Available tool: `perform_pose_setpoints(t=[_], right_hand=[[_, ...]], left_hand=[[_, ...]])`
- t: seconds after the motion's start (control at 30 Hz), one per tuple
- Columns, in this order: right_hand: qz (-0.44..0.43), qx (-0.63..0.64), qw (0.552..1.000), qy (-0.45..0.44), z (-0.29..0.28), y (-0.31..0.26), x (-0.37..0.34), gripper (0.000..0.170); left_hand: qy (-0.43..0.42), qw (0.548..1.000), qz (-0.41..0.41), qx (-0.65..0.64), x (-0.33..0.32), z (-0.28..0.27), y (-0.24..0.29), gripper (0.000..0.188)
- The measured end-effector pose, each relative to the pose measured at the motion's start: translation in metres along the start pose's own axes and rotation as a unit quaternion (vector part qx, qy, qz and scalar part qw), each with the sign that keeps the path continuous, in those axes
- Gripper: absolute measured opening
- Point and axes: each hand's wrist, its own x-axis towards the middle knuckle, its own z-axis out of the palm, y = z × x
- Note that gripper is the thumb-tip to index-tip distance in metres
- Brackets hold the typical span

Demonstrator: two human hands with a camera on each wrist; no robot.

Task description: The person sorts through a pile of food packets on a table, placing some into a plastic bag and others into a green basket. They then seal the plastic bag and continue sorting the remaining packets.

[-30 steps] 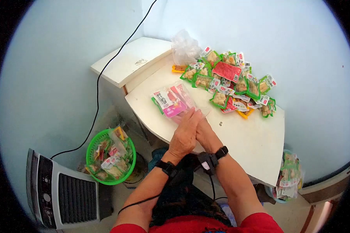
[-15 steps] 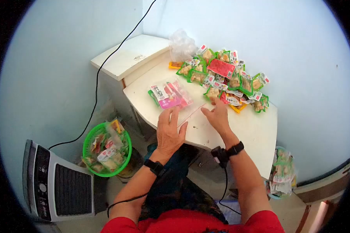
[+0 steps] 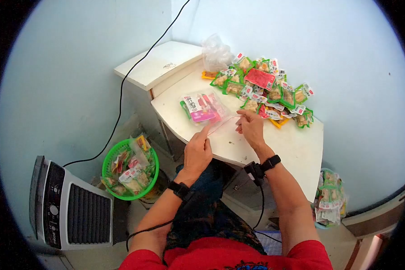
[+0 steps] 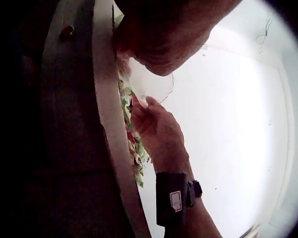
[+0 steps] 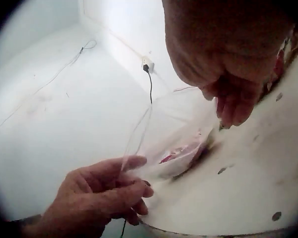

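A clear plastic bag (image 3: 219, 109) with pink, white and green packets inside lies on the white table, its mouth toward the person. My left hand (image 3: 197, 155) pinches one side of the bag's mouth between thumb and fingers; the right wrist view shows this left hand (image 5: 97, 198) at the clear film (image 5: 139, 134). On the opposite side of the mouth, my right hand (image 3: 252, 129) pinches the edge with its fingers curled. The left wrist view also shows the right hand (image 4: 159, 126) near the packets.
Many green, red and yellow food packets (image 3: 274, 92) are heaped at the table's back right, beside a crumpled clear bag (image 3: 217, 53). A green basket (image 3: 155, 180) of packets stands at left near a grey appliance (image 3: 89, 216). Another filled container (image 3: 330, 198) stands at right.
The hands were together over the bag's near end, then moved apart. Now each holds a side of the bag's mouth, which is spread between them.
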Motion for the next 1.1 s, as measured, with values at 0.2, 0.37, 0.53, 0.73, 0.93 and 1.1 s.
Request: perform_pose_setpoints(t=[0.2,0.37,0.53,0.73,0.93,1.1], right_hand=[[-0.102,-0.039,0.992,-0.069,-0.01,-0.003,-0.004,0.027],[-0.223,-0.217,0.947,-0.073,-0.022,-0.018,-0.014,0.016],[-0.316,-0.261,0.912,-0.006,-0.025,-0.07,-0.024,0.009],[-0.339,-0.137,0.931,-0.016,-0.035,-0.165,-0.068,0.012],[-0.173,-0.028,0.969,-0.173,-0.037,-0.168,-0.147,0.017],[-0.091,0.052,0.961,-0.254,-0.022,-0.108,-0.212,0.015]], left_hand=[[0.029,0.993,0.115,0.009,0.001,-0.02,-0.024,0.021],[0.03,0.992,0.115,0.045,0.019,-0.046,-0.02,0.012],[0.038,0.977,0.162,0.131,0.038,-0.094,0.001,0.009],[0.036,0.98,0.171,0.094,0.046,-0.177,0.061,0.006],[-0.106,0.994,0.031,0.008,-0.022,-0.226,0.079,0.007],[-0.204,0.97,-0.106,-0.083,-0.107,-0.233,0.064,0.01]])
